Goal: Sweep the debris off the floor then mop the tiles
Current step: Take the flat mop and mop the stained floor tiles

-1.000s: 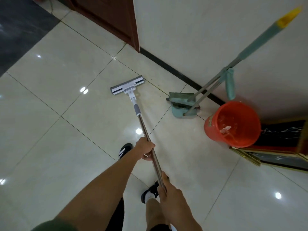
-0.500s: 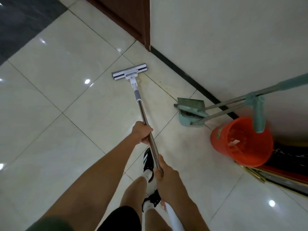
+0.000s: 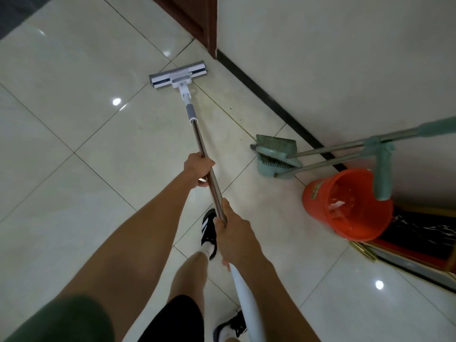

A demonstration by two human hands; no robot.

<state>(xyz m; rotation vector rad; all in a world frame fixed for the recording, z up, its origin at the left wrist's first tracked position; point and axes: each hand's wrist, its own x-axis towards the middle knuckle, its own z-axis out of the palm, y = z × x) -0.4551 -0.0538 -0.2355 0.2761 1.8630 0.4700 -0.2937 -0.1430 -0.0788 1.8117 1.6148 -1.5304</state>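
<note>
A flat mop with a white and grey head point(image 3: 177, 74) lies on the pale glossy tiles point(image 3: 74, 119) near the wall corner. Its metal pole point(image 3: 200, 142) runs back toward me. My left hand point(image 3: 199, 170) grips the pole halfway up. My right hand point(image 3: 233, 233) grips it lower, where the metal meets the white handle end point(image 3: 244, 297). A few dark specks of debris point(image 3: 240, 119) lie along the black skirting.
A teal broom and dustpan point(image 3: 275, 157) lean against the white wall at the right, handles slanting up over an orange bucket point(image 3: 320, 201). A brown door frame point(image 3: 197, 18) stands at the top. A gold-edged dark threshold point(image 3: 414, 253) lies right. My feet are below the pole.
The mop head has slid forward toward the skirting corner, and I have stepped forward with it. Both hands keep their grip on the pole.
</note>
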